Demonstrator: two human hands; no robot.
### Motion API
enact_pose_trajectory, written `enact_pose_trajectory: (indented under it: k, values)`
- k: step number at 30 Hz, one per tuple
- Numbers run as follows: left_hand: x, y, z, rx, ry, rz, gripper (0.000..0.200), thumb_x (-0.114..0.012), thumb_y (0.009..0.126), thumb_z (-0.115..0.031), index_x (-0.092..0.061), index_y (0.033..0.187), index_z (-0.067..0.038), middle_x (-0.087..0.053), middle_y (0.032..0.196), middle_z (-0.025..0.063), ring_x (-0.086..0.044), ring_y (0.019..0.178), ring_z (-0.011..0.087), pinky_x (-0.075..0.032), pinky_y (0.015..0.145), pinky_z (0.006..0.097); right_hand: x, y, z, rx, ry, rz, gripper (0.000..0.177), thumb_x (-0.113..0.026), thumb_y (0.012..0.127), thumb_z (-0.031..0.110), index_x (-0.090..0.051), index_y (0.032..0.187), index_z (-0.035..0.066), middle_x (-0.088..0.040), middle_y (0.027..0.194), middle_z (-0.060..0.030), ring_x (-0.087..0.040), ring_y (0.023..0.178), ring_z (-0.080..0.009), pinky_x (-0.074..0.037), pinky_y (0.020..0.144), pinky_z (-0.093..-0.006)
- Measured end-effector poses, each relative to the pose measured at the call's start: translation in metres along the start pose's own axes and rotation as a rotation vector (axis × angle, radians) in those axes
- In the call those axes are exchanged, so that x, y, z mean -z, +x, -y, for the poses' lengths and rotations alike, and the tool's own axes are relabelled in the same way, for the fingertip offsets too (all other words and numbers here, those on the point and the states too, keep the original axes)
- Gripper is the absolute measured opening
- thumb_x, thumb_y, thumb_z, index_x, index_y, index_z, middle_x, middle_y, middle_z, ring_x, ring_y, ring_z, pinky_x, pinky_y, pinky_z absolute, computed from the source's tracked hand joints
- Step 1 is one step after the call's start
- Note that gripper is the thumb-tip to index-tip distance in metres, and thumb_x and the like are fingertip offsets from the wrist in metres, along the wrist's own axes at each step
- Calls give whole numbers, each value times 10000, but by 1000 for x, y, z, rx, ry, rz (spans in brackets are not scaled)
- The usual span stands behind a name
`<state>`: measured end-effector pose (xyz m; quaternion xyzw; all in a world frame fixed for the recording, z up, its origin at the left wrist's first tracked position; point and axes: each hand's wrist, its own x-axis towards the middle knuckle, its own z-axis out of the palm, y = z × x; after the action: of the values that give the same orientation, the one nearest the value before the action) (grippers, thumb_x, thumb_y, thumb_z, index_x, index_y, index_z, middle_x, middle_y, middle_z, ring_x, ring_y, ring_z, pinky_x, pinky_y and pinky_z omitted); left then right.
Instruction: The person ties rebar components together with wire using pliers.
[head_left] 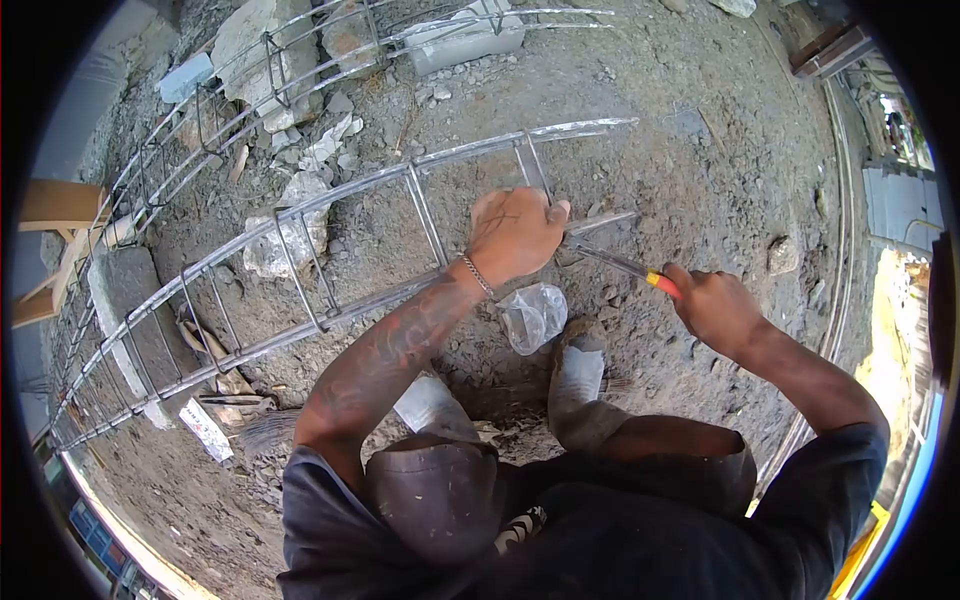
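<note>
A long steel rebar cage (345, 190), with several cross stirrups, stretches from the far left to the middle of the head view. Near its right end my left hand (518, 238) is closed on the cage, around a stirrup by the lower bar; the fingers are partly hidden. My right hand (715, 308) grips a hand tool with a red and yellow handle (660, 283) and a slim metal shaft. The shaft's tip meets the bar just right of my left hand. A crumpled clear plastic bag (534, 318) lies on the ground below that hand.
A second rebar cage (375, 40) lies farther away, by concrete chunks (265, 55) and a grey block (465, 45). Another concrete block (128, 300) and a broken stone (290, 228) sit beneath the near cage. Wooden boards (60, 205) stand at left; grey blocks (900, 205) at right.
</note>
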<state>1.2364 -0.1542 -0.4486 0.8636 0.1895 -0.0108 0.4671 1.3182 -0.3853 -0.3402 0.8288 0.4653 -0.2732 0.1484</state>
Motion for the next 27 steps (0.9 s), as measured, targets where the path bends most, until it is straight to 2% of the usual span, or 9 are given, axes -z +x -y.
enact_pose_trajectory:
  k: [2, 5, 9, 11, 15, 17, 19, 21, 27]
  values:
    - [-11, 5, 10, -38, -76, 59, 321, -503, 826, -275, -597, 676, -8, -576, 670, 207, -565, 679, 397, -427, 664, 453, -24, 3, -11, 53, 11, -115, 242, -527, 806, 110, -466, 1033, 58, -573, 608, -156, -582, 550, -339, -475, 513, -424]
    - [-17, 8, 15, -10, -137, 53, 322, -483, 843, -261, -605, 666, -22, -574, 666, 206, -567, 698, 389, -432, 667, 449, -48, 9, -16, 91, 15, -223, 291, -539, 794, 112, -457, 1068, 63, -588, 673, -139, -594, 570, -310, -485, 513, -403]
    - [-21, 7, 14, 56, -170, 32, 315, -480, 846, -255, -612, 688, -17, -575, 678, 210, -567, 701, 391, -436, 670, 441, -75, 19, -21, 100, 31, -259, 339, -550, 786, 119, -446, 1105, 68, -597, 740, -124, -604, 587, -280, -491, 508, -386]
    - [-20, 8, 17, -7, -65, 24, 365, -471, 878, -262, -614, 740, 44, -611, 640, 152, -607, 618, 248, -453, 631, 349, -88, 24, -21, 112, 47, -329, 367, -560, 781, 121, -442, 1124, 70, -598, 755, -117, -610, 596, -268, -494, 508, -377]
    - [-18, 4, 10, 92, -43, 103, 283, -522, 846, -230, -597, 827, 42, -604, 721, 164, -599, 736, 267, -445, 685, 356, -102, 32, -22, 131, 68, -409, 373, -572, 775, 126, -441, 1119, 65, -596, 746, -106, -606, 581, -266, -492, 500, -368]
    - [-30, -16, -8, -95, 302, -336, 310, -622, 751, -200, -549, 943, 31, -567, 817, 162, -545, 846, 292, -420, 748, 368, -96, 29, -22, 99, 45, -359, 374, -579, 765, 121, -448, 1108, 51, -594, 771, -115, -608, 611, -264, -495, 518, -362]
    - [-21, -46, -57, -490, 221, -415, 448, -690, 645, -188, -498, 993, 20, -520, 860, 151, -489, 873, 302, -400, 788, 371, -76, 14, -17, 81, 21, -365, 356, -554, 777, 115, -444, 1108, 40, -586, 775, -116, -610, 650, -265, -499, 536, -364]
    - [-56, -42, -68, -795, -64, -93, 411, -697, 616, -194, -529, 929, 12, -535, 849, 137, -506, 859, 284, -406, 789, 360, -63, -6, -5, 71, -9, -353, 339, -528, 789, 109, -439, 1107, 30, -579, 779, -117, -612, 690, -266, -503, 554, -366]
    - [-82, -10, -51, -855, 229, 379, 224, -646, 633, -210, -534, 723, -38, -546, 707, 91, -579, 706, 276, -457, 624, 393, -59, -22, 29, -64, 10, -405, 356, -527, 759, 84, -431, 1087, -17, -538, 828, -114, -579, 712, -283, -492, 610, -374]
